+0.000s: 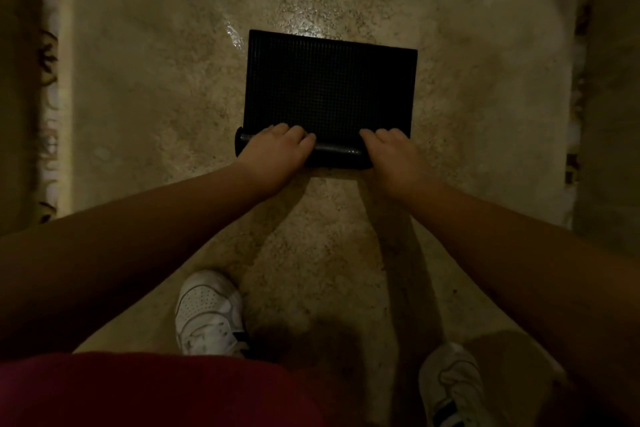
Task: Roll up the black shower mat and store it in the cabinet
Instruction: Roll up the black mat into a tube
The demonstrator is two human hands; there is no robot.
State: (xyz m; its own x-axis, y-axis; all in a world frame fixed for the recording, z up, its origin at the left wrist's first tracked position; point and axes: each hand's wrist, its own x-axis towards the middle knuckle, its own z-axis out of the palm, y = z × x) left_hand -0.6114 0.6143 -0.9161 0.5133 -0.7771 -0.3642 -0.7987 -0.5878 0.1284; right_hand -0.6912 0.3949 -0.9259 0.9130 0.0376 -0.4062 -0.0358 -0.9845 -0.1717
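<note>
A dim room, seen from above: I stand bent over a mottled beige stone floor, glossy and wet-looking where light catches it just beyond my fingers. A patterned border strip runs along the floor's edge far out past my left hand, and a matching one runs well out past my right.

The black shower mat lies on the floor directly ahead of both hands, its studded grid face up and its far edge flat. The near edge is already turned over into a tight roll — a short dark tube lying crosswise under my palms, its left end poking out beyond my left hand.

My left hand sits on the left part of the roll, fingers curled over the top and pressed together, knuckles up. My right hand does the same on the right part, fingers bunched and hooked over the tube — a bare stretch of roll shows between the two hands. Both forearms reach forward, throwing long shadows on the floor behind the wrists.

Back toward my body, a white sneaker stands on the floor behind my left wrist, and a second sneaker behind my right. A dark red garment fills the bottom of the view.
</note>
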